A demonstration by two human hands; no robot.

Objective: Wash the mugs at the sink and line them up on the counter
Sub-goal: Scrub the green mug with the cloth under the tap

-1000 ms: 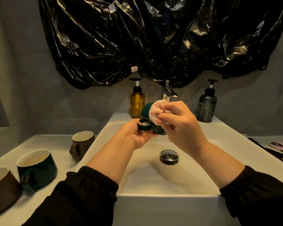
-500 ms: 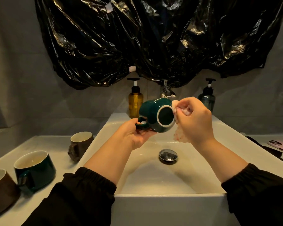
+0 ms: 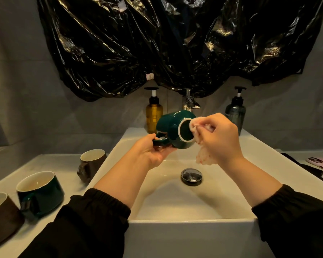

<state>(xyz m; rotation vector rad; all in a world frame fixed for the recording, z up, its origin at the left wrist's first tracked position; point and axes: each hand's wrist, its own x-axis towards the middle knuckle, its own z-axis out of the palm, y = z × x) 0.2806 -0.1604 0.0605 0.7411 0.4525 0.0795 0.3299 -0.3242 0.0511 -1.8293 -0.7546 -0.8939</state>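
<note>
Over the white sink (image 3: 175, 219) my left hand (image 3: 153, 152) grips the handle of a dark green mug (image 3: 172, 127), tipped on its side with its white-ringed base towards me. My right hand (image 3: 218, 136) pinches a pale pink cloth (image 3: 203, 157) against the right edge of that base; the rest of the cloth hangs below my fingers. On the counter to the left stand three mugs: a brown mug (image 3: 92, 163) beside the sink, a second green mug (image 3: 40, 193), and a large brown mug (image 3: 2, 217) at the frame's edge.
A faucet (image 3: 189, 102) rises behind the held mug, with an amber pump bottle (image 3: 154, 113) to its left and a grey pump bottle (image 3: 235, 113) to its right. The drain plug (image 3: 191, 175) sits in the basin. A pink phone (image 3: 321, 162) lies on the right counter. Black plastic sheeting (image 3: 175, 43) covers the wall above.
The cloth came off the mug's side and moved to the edge of its base. The mug turned so the base faces me and my right hand shifted right.
</note>
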